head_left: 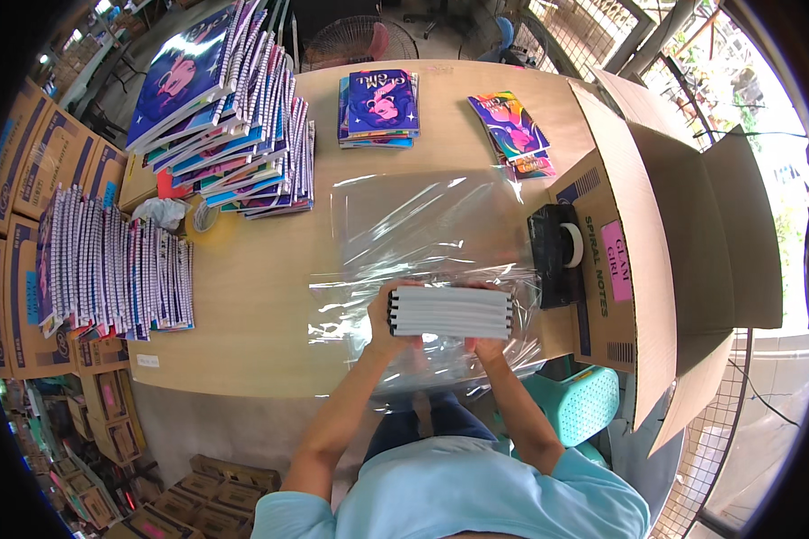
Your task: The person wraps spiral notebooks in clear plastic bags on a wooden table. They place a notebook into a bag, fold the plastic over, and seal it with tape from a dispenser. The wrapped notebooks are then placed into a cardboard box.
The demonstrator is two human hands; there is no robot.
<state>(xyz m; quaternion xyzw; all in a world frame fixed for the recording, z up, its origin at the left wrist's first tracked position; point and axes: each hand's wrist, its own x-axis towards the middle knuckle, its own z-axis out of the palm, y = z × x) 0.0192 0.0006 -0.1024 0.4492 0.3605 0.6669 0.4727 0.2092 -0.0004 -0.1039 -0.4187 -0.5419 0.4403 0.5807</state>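
My left hand (386, 322) and my right hand (487, 347) grip a small stack of spiral notebooks (450, 313) from its two ends. The stack is held up with its white page edges facing me, and dark binding bits show at both ends. Beneath it, crinkled clear plastic film (422, 220) spreads over the wooden table (252, 296) and hangs past its near edge. Some of my fingers are hidden behind the notebooks.
Tall piles of spiral notebooks (243, 135) rise at the left, with another upright row (117, 269) nearer. Smaller notebook stacks lie at the back middle (382, 103) and back right (510, 126). An open carton (616, 260) stands right, beside a black tape dispenser (548, 242). A teal stool (584, 404) is below.
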